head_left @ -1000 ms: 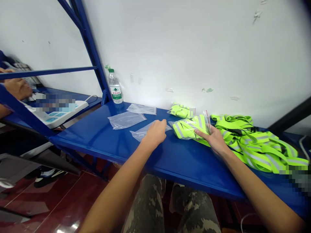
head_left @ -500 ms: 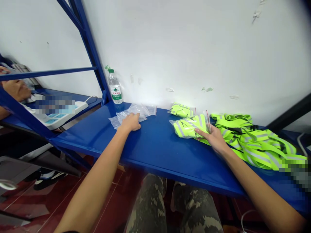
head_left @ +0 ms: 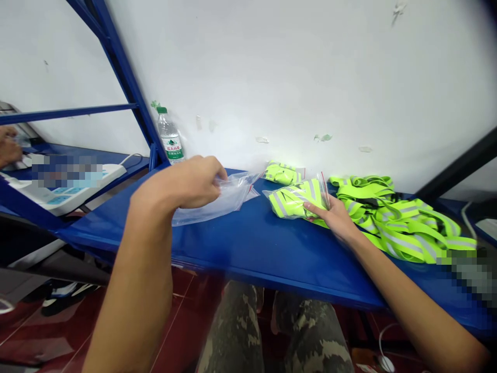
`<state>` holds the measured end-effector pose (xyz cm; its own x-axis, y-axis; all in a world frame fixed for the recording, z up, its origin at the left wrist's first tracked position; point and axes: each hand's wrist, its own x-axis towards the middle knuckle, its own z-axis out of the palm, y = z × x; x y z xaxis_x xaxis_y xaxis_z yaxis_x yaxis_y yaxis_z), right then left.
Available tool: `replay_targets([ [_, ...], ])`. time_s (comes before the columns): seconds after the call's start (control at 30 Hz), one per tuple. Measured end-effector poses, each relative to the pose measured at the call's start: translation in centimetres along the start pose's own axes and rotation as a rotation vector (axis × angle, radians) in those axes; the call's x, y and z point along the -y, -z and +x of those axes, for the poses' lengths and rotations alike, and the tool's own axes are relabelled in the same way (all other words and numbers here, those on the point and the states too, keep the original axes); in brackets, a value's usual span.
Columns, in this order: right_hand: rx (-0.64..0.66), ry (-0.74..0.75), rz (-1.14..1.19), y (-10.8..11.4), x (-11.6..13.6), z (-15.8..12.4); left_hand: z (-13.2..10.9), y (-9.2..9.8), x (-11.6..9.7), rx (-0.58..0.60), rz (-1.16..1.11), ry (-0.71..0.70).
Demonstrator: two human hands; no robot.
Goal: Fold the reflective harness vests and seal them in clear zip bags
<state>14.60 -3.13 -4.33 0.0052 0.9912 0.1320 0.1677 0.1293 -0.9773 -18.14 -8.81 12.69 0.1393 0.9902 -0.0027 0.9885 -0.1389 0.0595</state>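
Note:
My left hand (head_left: 186, 182) is raised above the blue shelf (head_left: 248, 243) with its fingers closed on several clear plastic bags (head_left: 221, 199), which hang down to the shelf. My right hand (head_left: 330, 215) grips a clear zip bag holding a folded neon-yellow reflective strap (head_left: 295, 199) that rests on the shelf. Behind it lies another bagged strap (head_left: 281, 173). A heap of loose neon-yellow reflective straps (head_left: 396, 217) spreads to the right of my right hand.
A water bottle (head_left: 169, 137) stands against the white wall by a blue rack post (head_left: 124, 83). On the left shelf sits a white scale (head_left: 66, 181), with another person's hand (head_left: 8, 150) beyond it. My knees and red floor (head_left: 46, 331) show below.
My left hand slid left across the shelf, gathered the flat clear bags together and lifted them off the surface. My right hand stayed on the bagged strap.

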Motion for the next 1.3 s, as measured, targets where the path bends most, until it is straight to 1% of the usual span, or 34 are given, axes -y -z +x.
replay_targets([
  [0.07,0.002,-0.001,0.002,0.0,0.1,0.0,-0.8,1.5,-1.2,-0.092,0.014,-0.044],
  [0.1,0.003,0.0,0.007,0.0,0.1,0.0,-1.0,1.8,-1.9,-0.165,0.027,-0.059],
  [0.13,0.001,0.003,0.015,0.0,0.1,0.1,-1.0,1.7,-2.5,-0.25,0.04,-0.068],
  [0.17,-0.003,0.005,0.029,-0.1,0.1,0.1,-0.7,1.2,-3.1,-0.334,0.048,-0.071],
  [0.2,-0.009,0.002,0.047,-0.1,0.1,0.1,-0.1,0.2,-3.6,-0.407,0.051,-0.059],
  [0.23,-0.019,-0.004,0.068,-0.2,0.1,0.1,0.8,-1.1,-4.0,-0.447,0.041,-0.057],
  [0.27,-0.034,-0.012,0.092,-0.2,0.1,0.1,1.8,-2.8,-4.2,-0.429,0.027,-0.048],
  [0.3,-0.055,-0.023,0.119,-0.2,0.1,0.1,3.0,-4.7,-4.3,-0.372,0.008,-0.037],
  [0.4,-0.131,-0.065,0.215,-0.1,0.0,0.3,6.5,-10.5,-3.9,-0.145,0.006,-0.039],
  [0.47,-0.169,-0.096,0.301,0.1,0.1,0.4,8.0,-13.3,-3.4,-0.065,0.002,0.005],
  [0.5,-0.175,-0.111,0.347,0.2,0.2,0.5,8.4,-14.1,-3.3,-0.023,-0.014,0.036],
  [0.53,-0.176,-0.124,0.392,0.4,0.3,0.6,8.7,-14.7,-3.2,0.01,-0.035,0.069],
  [0.6,-0.186,-0.144,0.475,0.5,0.6,0.7,8.9,-15.2,-3.6,0.046,-0.072,0.136],
  [0.67,-0.229,-0.145,0.538,0.6,0.9,0.9,8.8,-15.1,-4.4,0.015,-0.067,0.202],
  [0.77,-0.328,-0.102,0.605,0.9,1.1,1.1,8.3,-14.8,-5.8,-0.053,0.002,0.301],
  [0.83,-0.362,-0.082,0.639,1.4,1.2,1.4,8.0,-14.6,-6.4,-0.06,0.07,0.323],
  [0.87,-0.359,-0.078,0.653,1.6,1.3,1.5,8.0,-14.5,-6.6,-0.072,0.116,0.3],
  [0.9,-0.35,-0.078,0.663,1.8,1.3,1.7,8.1,-14.4,-6.9,-0.1,0.161,0.247],
  [0.97,-0.352,-0.075,0.66,2.2,1.3,2.1,8.8,-14.4,-7.5,-0.2,0.216,0.079],
  [1.07,-0.467,-0.076,0.584,2.3,1.2,3.0,11.4,-15.0,-9.2,-0.347,0.175,-0.209],
  [1.13,-0.525,-0.087,0.522,2.2,0.9,3.7,13.5,-15.7,-10.5,-0.382,0.147,-0.372],
  [1.17,-0.526,-0.093,0.501,2.3,0.8,4.1,14.5,-16.1,-11.2,-0.378,0.134,-0.424],
  [1.2,-0.513,-0.098,0.485,2.4,0.6,4.5,15.3,-16.5,-11.7,-0.37,0.116,-0.445],
  [1.3,-0.465,-0.123,0.43,3.2,0.2,6.1,16.5,-17.3,-12.5,-0.36,0.061,-0.432],
])
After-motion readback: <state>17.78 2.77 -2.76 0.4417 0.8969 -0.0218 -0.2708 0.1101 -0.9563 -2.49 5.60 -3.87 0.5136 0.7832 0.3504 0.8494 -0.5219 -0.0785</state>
